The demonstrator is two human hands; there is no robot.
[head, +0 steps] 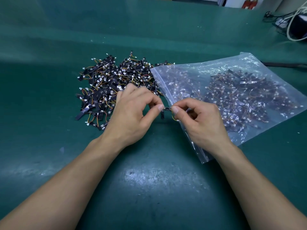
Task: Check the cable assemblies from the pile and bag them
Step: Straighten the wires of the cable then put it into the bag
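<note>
Both hands pinch one cable assembly [166,109] between thumb and forefinger, the left hand [132,112] on one end of its black strip and the right hand [201,120] on the other. The remaining fingers are curled loosely and hold nothing. The piece is held above the green mat [149,180], just beside the zip edge [163,90] of the bag [240,97], with the unchecked pile [108,83] behind the left hand. Its thin wire loop and white plug dangle below the right thumb. A second black strip appears to hang under the first; I cannot tell whether it is attached or snagged. Risks, as I judge them: a tangled extra piece rides into the bag unchecked; a tug on the ends strains the wires; a dropped piece falls back among the pile. The right wrist lies on the bag's mouth and may pin it shut.
</note>
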